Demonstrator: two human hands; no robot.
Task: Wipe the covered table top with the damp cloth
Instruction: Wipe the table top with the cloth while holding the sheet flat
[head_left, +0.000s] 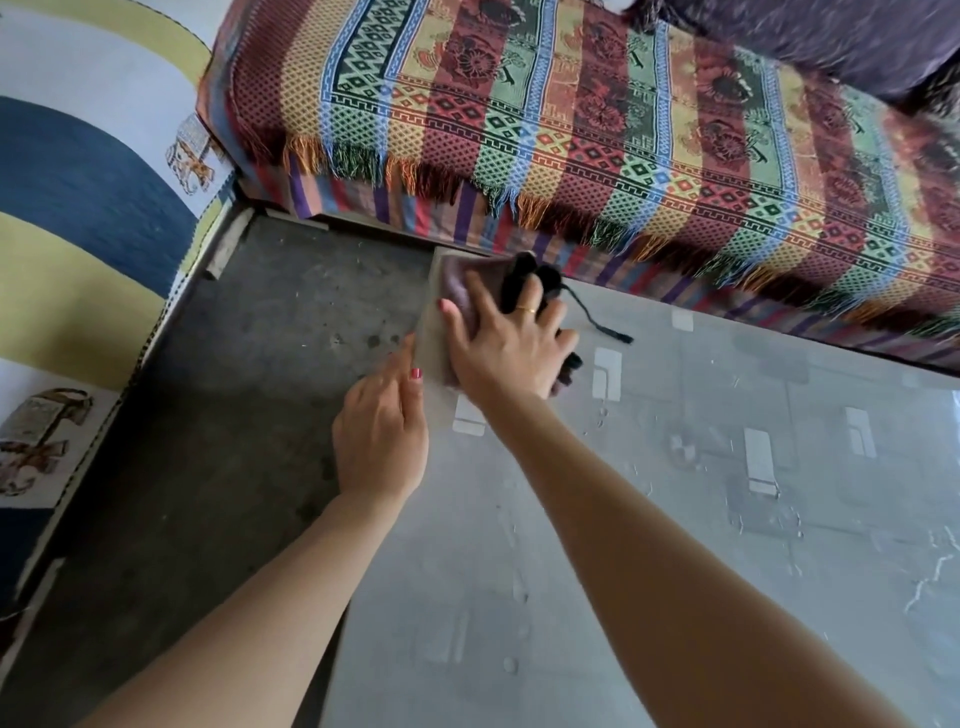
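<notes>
The right hand (506, 348) lies flat on the dark damp cloth (470, 291) at the far left corner of the covered table top (675, 519), fingers spread, a ring on 1 of them. The left hand (382, 436) rests at the table's left edge, fingers pressed together, touching the cover. A patterned bedspread (597, 119) drapes just beyond.

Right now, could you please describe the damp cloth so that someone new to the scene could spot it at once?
Find the grey covered table top beside the bright striped sofa throw. At its far left corner, the right hand presses flat on the damp cloth. It is a crumpled purplish-brown and black rag with a black string trailing right, the only fabric lying on the table.
</notes>
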